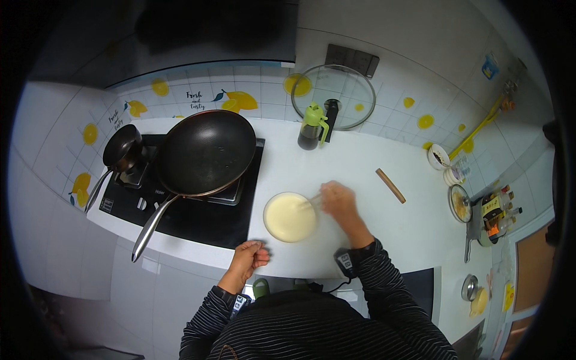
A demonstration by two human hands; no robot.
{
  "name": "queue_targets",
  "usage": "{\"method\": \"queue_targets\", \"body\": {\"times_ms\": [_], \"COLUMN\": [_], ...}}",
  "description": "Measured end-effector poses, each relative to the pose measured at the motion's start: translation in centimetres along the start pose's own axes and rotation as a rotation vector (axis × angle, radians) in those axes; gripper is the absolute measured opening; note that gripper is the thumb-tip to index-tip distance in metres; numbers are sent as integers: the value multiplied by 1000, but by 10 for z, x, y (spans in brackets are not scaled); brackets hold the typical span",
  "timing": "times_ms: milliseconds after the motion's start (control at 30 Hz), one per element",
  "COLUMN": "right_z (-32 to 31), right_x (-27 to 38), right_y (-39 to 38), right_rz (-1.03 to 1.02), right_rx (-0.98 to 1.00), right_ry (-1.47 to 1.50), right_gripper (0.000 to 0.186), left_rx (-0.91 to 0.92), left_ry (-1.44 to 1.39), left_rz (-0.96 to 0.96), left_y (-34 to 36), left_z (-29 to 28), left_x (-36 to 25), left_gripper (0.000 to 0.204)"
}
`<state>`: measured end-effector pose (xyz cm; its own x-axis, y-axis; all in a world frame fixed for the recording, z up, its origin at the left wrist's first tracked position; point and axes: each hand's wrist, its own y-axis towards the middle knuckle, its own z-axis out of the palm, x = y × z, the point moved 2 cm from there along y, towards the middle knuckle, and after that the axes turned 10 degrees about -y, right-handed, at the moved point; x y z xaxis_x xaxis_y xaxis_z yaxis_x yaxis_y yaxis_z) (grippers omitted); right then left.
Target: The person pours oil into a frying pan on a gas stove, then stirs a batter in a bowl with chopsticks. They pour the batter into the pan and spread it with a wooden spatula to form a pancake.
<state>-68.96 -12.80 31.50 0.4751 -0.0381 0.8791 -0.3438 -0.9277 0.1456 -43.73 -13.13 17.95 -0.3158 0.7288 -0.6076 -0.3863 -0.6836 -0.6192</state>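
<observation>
A round bowl of smooth, pale yellow batter stands on the white counter, just right of the black hob. My right hand is closed round a thin stirring utensil whose end dips into the batter at the bowl's right side. Motion blurs hand and utensil, so its exact kind cannot be made out. At the counter's front edge, below and left of the bowl, my left hand rests apart from the bowl. Its fingers are curled in, with nothing visible in them.
A large black frying pan and a smaller pan sit on the hob, handles toward me. Behind the bowl stand a green-topped bottle and a glass lid. To the right lie a wooden stick and a cleaver.
</observation>
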Motion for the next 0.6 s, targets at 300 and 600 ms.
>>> {"method": "queue_targets", "body": {"times_ms": [300,600], "right_z": [-1,-10], "right_x": [-18,-23], "right_y": [2,4], "right_rz": [156,93], "right_rx": [2,-44], "right_ry": [215,164], "right_gripper": [19,21], "left_rx": [27,-6], "left_ry": [-2,13], "left_rz": [22,5], "left_y": [1,6], "left_z": [2,-3], "left_x": [-3,-3], "left_gripper": [16,15]}}
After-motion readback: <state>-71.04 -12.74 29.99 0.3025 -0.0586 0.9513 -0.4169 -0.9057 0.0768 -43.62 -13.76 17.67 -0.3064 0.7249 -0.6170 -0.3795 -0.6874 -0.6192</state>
